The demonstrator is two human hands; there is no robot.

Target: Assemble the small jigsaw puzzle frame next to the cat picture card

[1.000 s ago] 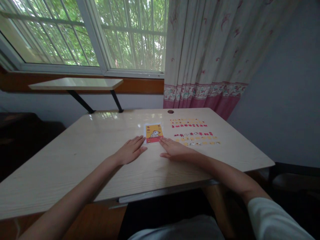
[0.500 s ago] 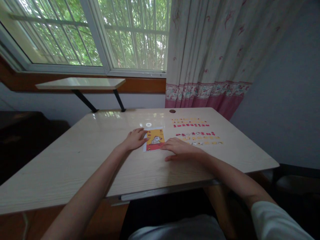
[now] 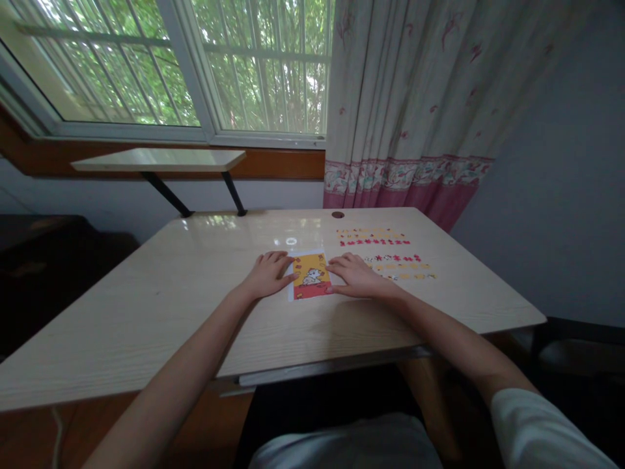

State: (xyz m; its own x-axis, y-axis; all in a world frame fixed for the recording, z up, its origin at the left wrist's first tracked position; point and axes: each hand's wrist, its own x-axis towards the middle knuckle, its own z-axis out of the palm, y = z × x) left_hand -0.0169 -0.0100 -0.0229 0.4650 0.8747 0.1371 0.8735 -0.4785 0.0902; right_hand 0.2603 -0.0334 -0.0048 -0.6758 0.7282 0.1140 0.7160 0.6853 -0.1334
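Note:
A picture card (image 3: 310, 276), yellow above and red below with a white cartoon animal on it, lies flat on the desk (image 3: 176, 312) and has a pale border. Along its left edge rests my left hand (image 3: 268, 275), palm down with the fingers spread. At the right edge my right hand (image 3: 355, 276) lies with fingers apart, its thumb and fingertips touching the card. Several rows of small jigsaw-like pieces lie to the right: yellow pieces (image 3: 371, 235), red pieces (image 3: 375, 243), and more mixed pieces (image 3: 405, 267) partly hidden behind my right hand.
A raised shelf (image 3: 161, 159) on black legs stands at the back left of the desk. Near the back edge is a round cable hole (image 3: 337, 215). Behind the desk hang a curtain (image 3: 400, 130) and a barred window (image 3: 263, 71).
The card has shifted slightly right and toward me, with my left hand following. My right hand has moved from the card's lower right corner onto its right edge, thumb and fingers spread.

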